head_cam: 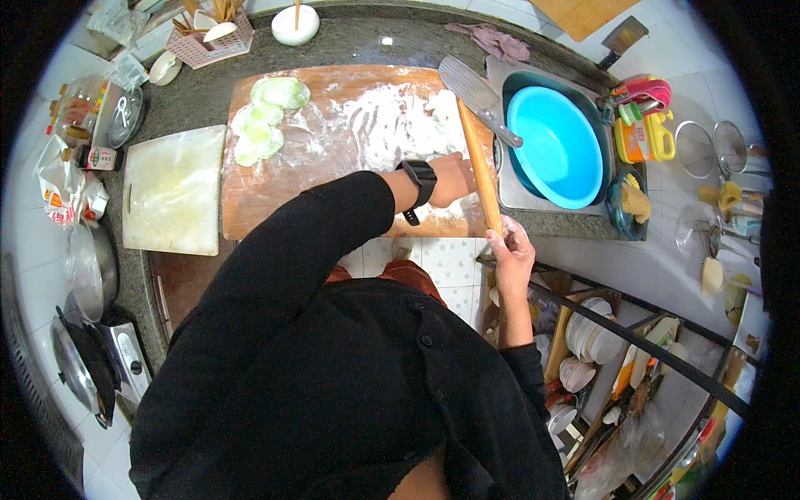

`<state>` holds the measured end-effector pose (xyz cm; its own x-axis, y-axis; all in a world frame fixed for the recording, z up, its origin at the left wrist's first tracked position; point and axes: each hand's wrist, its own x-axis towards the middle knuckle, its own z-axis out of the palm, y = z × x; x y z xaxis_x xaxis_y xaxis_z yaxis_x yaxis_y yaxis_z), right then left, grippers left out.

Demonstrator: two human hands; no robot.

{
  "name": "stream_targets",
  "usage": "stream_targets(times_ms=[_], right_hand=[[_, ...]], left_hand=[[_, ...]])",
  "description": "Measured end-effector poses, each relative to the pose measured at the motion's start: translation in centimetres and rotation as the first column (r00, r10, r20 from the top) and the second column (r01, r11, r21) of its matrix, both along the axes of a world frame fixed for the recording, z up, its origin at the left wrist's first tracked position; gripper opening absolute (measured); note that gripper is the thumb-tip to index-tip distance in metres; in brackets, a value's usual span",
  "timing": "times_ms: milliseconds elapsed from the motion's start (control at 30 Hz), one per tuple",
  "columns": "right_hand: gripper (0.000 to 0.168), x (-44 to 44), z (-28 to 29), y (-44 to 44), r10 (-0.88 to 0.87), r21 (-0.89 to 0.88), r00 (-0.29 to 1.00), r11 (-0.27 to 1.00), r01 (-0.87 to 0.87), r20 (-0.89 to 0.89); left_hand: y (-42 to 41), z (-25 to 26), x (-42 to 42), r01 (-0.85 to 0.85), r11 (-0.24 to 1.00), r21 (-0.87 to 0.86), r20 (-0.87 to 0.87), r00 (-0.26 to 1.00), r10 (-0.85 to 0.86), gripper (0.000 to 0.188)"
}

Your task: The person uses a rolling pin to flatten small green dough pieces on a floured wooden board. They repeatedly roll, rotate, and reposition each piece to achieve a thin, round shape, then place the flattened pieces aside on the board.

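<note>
My right hand [514,250] grips the near end of a wooden rolling pin [480,162], which slants over the right edge of a floured wooden board [281,197]. Wearing a black watch, my left hand [449,180] is low over the board, just left of the pin. Its fingertips are partly hidden, so whether they hold anything is unclear. White flour [387,125] is spread across the board's middle and right. Thin pale-green dough rounds [281,92] overlap at the far left of the board. A cleaver [469,84] lies across the far right corner, its handle pointing toward the sink.
A blue basin [553,147] sits in the sink [509,194] at right. Left of the board lies a white cutting board [175,187]. Behind stand a white bowl [295,26] and a pink utensil basket [212,47]. A dish rack [625,344] is at my right side.
</note>
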<state>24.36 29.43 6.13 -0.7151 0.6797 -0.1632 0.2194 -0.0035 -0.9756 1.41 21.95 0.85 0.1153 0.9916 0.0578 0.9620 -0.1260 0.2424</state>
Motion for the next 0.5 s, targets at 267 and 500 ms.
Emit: stream_targets(times_ms=[267, 500], right_hand=[[0.035, 2.9, -1.1, 1.0, -0.050, -0.056, 0.999, 0.997, 0.049, -0.013], [0.035, 2.9, -1.6, 1.3, -0.062, -0.090, 0.997, 0.994, 0.058, -0.042]], left_hand=[[0.4, 0.3, -0.5, 0.031, 0.993, -0.116, 0.092, 0.996, -0.020, 0.016], [0.7, -0.1, -0.8, -0.054, 0.973, -0.223, 0.068, 0.995, 0.071, 0.010]])
